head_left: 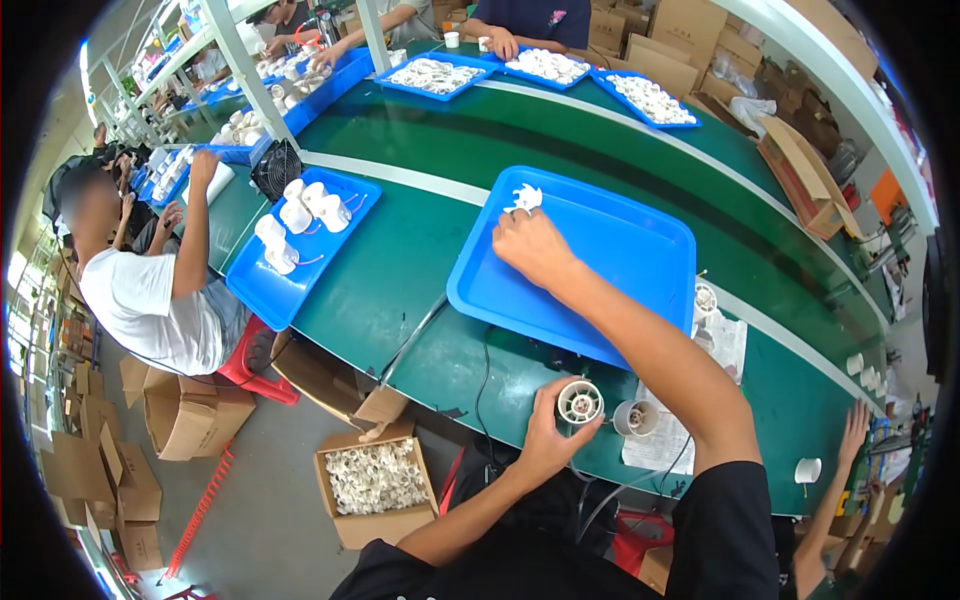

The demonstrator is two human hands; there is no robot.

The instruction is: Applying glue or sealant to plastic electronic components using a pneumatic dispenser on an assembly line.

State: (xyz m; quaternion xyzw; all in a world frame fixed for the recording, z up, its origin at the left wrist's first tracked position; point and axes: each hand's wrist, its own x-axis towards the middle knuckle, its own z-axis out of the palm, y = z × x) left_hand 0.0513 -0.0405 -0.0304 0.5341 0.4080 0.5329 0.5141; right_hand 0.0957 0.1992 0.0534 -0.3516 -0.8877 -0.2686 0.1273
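Note:
My right hand (532,245) reaches over the large blue tray (620,262), its fingers closed at a small white bladed fan wheel (527,198) near the tray's far left corner. No other parts show in that tray. At the table's near edge, my left hand (552,437) grips a round white motor housing (580,402), whose spoked open end faces up. Just right of it, a second white cylindrical housing (636,418) lies tilted on a printed paper sheet (660,455).
A blue tray (330,262) with several white housings stands to the left, near a seated co-worker (150,290). Across the green table (420,140) are blue trays of white parts. An open carton (375,480) of small white parts sits on the floor. Cables cross the near edge.

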